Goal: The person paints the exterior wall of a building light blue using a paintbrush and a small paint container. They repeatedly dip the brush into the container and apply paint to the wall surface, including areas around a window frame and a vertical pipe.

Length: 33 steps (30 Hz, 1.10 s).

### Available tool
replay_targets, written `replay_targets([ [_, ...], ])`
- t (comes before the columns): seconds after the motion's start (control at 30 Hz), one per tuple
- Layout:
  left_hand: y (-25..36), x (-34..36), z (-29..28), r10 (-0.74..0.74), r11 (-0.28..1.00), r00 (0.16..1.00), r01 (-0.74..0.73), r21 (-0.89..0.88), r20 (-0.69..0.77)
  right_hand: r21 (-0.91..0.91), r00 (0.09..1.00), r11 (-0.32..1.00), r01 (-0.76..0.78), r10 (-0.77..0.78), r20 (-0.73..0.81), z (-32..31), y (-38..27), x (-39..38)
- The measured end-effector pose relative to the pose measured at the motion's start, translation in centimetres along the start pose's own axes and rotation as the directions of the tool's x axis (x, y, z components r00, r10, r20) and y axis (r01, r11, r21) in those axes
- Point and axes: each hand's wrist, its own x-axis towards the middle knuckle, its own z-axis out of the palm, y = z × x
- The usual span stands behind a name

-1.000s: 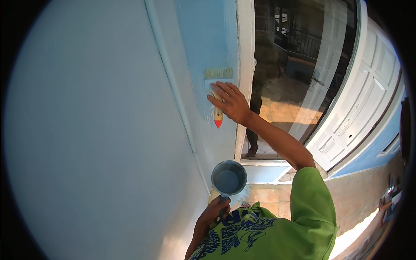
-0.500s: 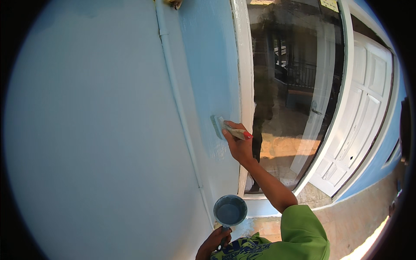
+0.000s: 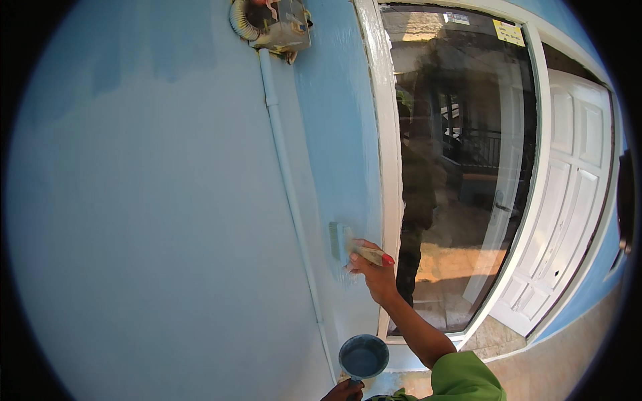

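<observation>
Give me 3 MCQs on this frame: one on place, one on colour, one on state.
1. Where is the brush?
A. on the wall strip between pipe and window frame
B. on the white door
C. in the cup

2. What colour is the tip of the brush handle?
A. green
B. red
C. black

3. What does the left hand hold?
A. nothing
B. a roller
C. a cup of paint

Answers: 1 A, the right hand presses it on the wall right of the pipe. 2 B, a red tip shows. 3 C, it holds the cup from below.

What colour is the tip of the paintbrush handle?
Red, on the paintbrush in the right hand; head view.
</observation>
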Motion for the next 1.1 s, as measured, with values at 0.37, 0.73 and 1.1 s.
replay_targets([
  [0.37,0.7,1.0,1.6,0.031,0.999,0.999,-0.031,-0.013,-0.036,-0.004,0.872,0.9,0.436,-0.421,0.251,3.0,-1.9,0.0],
  [0.73,1.7,2.4,3.3,0.068,0.997,0.995,-0.069,-0.019,-0.072,0.189,0.814,0.797,0.574,-0.581,-0.022,5.7,-5.0,2.5],
  [1.1,3.0,2.6,3.2,0.087,0.994,0.987,-0.095,-0.053,-0.137,0.25,0.863,0.854,0.457,-0.494,0.11,8.0,-10.8,8.0],
])
